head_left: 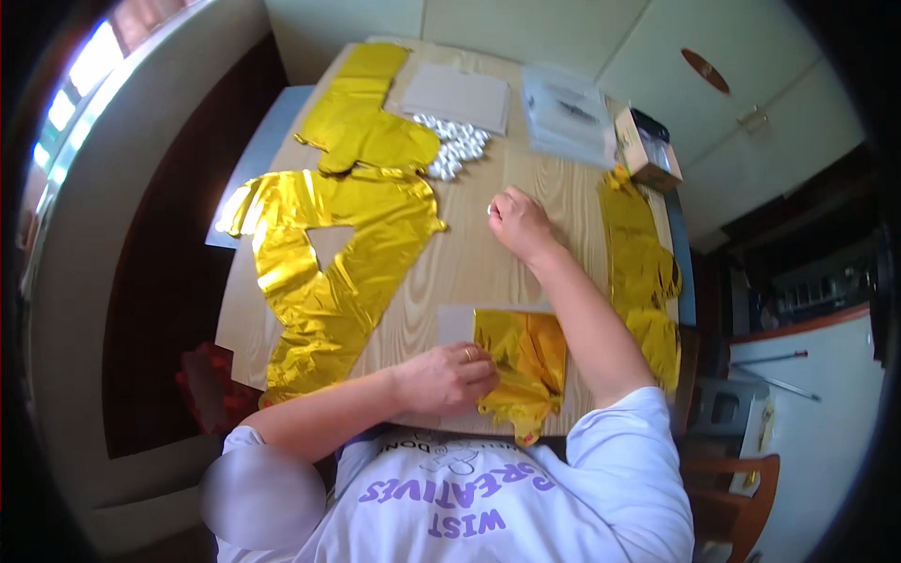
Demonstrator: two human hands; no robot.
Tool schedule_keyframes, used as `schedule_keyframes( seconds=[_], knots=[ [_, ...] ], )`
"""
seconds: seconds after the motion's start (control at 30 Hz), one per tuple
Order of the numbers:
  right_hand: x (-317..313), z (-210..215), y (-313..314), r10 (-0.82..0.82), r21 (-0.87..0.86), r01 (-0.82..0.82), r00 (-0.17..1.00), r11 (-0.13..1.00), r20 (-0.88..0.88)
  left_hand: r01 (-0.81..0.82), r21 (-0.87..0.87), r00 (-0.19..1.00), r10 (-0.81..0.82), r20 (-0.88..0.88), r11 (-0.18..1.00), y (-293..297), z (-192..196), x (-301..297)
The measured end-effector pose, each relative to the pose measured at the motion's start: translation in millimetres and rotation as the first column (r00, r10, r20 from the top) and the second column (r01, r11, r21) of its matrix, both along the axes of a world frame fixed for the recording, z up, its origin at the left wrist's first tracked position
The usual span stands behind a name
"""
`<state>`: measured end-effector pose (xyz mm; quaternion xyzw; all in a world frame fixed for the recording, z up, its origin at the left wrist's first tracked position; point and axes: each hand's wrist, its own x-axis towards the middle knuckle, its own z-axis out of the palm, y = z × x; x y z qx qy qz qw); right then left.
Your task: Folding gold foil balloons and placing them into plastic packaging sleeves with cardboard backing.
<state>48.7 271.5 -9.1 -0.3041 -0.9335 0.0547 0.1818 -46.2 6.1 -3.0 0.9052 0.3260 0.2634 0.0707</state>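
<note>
Near the front edge of the table, my left hand [446, 379] is closed, its fingertips at the left side of a folded gold foil balloon [526, 352]. A pale, see-through sheet [456, 324], perhaps a plastic bag, shows beneath that balloon. My right hand [519, 223] is closed over the middle of the table, and a small white piece [491, 211] shows at its fingertips. Beyond it lies a pile of small silvery-white pieces [454, 143]. A large flat gold foil balloon [375, 244] with a triangular opening spreads out on the left.
Another gold foil balloon [361, 103] lies at the far left, beside a greyish board [457, 97]. Clear plastic bags [566, 111] and a cardboard box [648, 155] stand at the far right. More gold foil [638, 253] runs along the right edge. A wooden chair [746, 497] is at lower right.
</note>
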Motion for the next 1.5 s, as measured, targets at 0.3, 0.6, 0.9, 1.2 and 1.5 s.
schedule_keyframes(
  seconds=[0.3, 0.6, 0.9, 1.2, 1.5],
  knots=[
    [197, 121, -160, -0.099, -0.625, -0.003, 0.987, 0.78, -0.128, -0.05, -0.081, 0.984, 0.063, 0.166, 0.995, 3, 0, -3],
    [188, 52, -222, -0.072, -0.341, 0.0, 0.977, 0.94, -0.2, -0.165, -0.346, 0.905, 0.281, 0.32, 0.924, 5, 23, 4],
    [229, 49, -249, 0.165, -0.231, -0.144, 0.983, 0.962, 0.076, -0.18, -0.355, 0.906, 0.296, 0.304, 0.917, 3, 25, 5],
    [209, 33, -251, -0.011, -0.182, -0.069, 0.913, 0.981, -0.407, -0.126, -0.459, 0.897, 0.298, 0.327, 0.88, 1, 31, 6],
    [147, 32, -227, -0.313, 0.303, 0.371, 0.923, 0.878, -0.223, -0.071, -0.704, 0.708, 0.533, 0.463, 0.706, 20, 24, 7]
  ],
)
